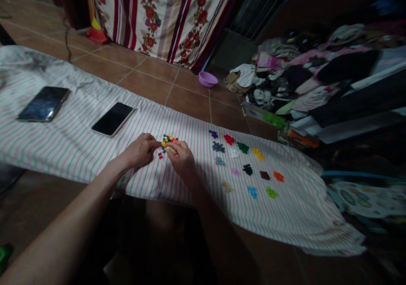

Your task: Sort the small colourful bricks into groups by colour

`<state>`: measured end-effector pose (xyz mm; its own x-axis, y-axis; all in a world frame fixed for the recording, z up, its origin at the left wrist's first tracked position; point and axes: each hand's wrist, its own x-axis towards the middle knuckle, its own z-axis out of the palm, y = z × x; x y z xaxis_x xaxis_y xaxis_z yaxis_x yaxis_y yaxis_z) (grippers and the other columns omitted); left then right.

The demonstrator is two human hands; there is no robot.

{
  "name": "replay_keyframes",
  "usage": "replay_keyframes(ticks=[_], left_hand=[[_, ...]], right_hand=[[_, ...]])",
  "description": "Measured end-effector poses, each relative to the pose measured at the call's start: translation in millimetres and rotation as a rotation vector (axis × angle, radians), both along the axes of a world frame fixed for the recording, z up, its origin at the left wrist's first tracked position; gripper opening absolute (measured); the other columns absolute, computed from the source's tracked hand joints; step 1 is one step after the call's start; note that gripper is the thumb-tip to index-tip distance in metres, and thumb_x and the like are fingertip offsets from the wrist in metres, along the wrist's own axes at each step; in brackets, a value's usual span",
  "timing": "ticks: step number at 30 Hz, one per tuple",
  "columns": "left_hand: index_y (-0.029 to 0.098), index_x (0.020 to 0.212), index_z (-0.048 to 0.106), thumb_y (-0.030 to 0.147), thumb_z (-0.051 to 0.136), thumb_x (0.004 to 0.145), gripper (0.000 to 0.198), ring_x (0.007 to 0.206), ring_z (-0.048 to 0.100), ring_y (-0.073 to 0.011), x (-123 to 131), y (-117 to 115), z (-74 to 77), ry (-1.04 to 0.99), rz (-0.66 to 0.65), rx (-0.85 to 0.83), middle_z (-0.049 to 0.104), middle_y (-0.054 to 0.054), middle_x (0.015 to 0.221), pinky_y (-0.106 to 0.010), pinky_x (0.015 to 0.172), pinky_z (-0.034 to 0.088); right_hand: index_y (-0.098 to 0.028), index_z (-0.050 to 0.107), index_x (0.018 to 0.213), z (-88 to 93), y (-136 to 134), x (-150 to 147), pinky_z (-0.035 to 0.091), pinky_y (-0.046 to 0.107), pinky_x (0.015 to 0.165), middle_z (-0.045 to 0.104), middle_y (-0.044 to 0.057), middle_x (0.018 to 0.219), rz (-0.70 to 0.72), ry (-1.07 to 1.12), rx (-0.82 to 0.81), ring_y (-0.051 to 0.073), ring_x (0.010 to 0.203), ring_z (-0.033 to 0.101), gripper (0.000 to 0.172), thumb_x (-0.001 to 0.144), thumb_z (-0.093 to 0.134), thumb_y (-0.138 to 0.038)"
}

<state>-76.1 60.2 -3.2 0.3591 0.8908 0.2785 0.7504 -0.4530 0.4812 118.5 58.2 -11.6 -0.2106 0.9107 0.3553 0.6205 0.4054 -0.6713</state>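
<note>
Between my hands lies a small pile of mixed-colour pieces (168, 140) on the striped cloth (190, 128). From the left, my left hand (141, 150) touches the pile with its index finger stretched out, the other fingers curled. At the pile's right edge is my right hand (182, 157), thumb and index finger brought together; whatever they pinch is too small to make out. Further right, small heaps sorted by colour include red (229, 139), green (243, 148), yellow (258, 154), black (248, 169), orange (278, 176), blue (252, 192) and lime (271, 193).
A phone (113, 119) and a dark tablet (44, 103) lie on the cloth to the left. Beyond the cloth, a purple basin (208, 79) stands on the tiled floor, with piled clothes (298, 73) at the right and a floral curtain (165, 18) behind.
</note>
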Motion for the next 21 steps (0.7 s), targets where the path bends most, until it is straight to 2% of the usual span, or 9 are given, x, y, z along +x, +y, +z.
replay_keyframes(ticks=[5, 9, 13, 21], left_hand=[[0.022, 0.100, 0.075, 0.015, 0.048, 0.079, 0.035, 0.093, 0.060, -0.0216, -0.3, 1.0, -2.4, -0.003, -0.016, -0.018, 0.065, -0.010, 0.097, -0.037, 0.085, 0.052], [0.021, 0.094, 0.076, 0.015, 0.047, 0.080, 0.033, 0.093, 0.060, -0.0204, -0.4, 1.4, 1.6, -0.008, -0.011, -0.025, 0.067, -0.009, 0.095, -0.036, 0.085, 0.052], [0.017, 0.096, 0.075, 0.014, 0.048, 0.079, 0.032, 0.092, 0.061, -0.0218, 1.2, 3.2, 3.6, -0.023, 0.017, -0.028, 0.067, -0.012, 0.096, -0.037, 0.084, 0.053], [0.020, 0.101, 0.075, 0.015, 0.049, 0.079, 0.034, 0.093, 0.059, -0.0214, 3.5, 4.1, -3.2, 0.016, 0.007, 0.021, 0.064, -0.011, 0.098, -0.036, 0.083, 0.052]], right_hand=[[-0.024, 0.073, 0.099, -2.5, 4.6, -3.2, 0.051, 0.032, 0.082, 0.060, 0.006, 0.093, 0.024, -0.072, 0.025, 0.019, 0.088, 0.059, 0.023, 0.086, 0.055, -0.019], [-0.022, 0.070, 0.095, -2.8, 7.1, -1.9, 0.052, 0.032, 0.081, 0.060, 0.007, 0.096, 0.029, -0.088, -0.005, 0.019, 0.087, 0.059, 0.018, 0.085, 0.056, -0.018], [-0.022, 0.066, 0.091, -1.8, 6.9, -1.2, 0.052, 0.034, 0.082, 0.060, 0.006, 0.092, 0.056, -0.076, 0.025, 0.020, 0.086, 0.058, 0.012, 0.086, 0.055, -0.017], [-0.020, 0.063, 0.092, 1.8, 3.7, -3.4, 0.049, 0.031, 0.086, 0.061, 0.007, 0.095, 0.037, -0.154, 0.036, 0.019, 0.091, 0.058, 0.013, 0.085, 0.054, -0.013]])
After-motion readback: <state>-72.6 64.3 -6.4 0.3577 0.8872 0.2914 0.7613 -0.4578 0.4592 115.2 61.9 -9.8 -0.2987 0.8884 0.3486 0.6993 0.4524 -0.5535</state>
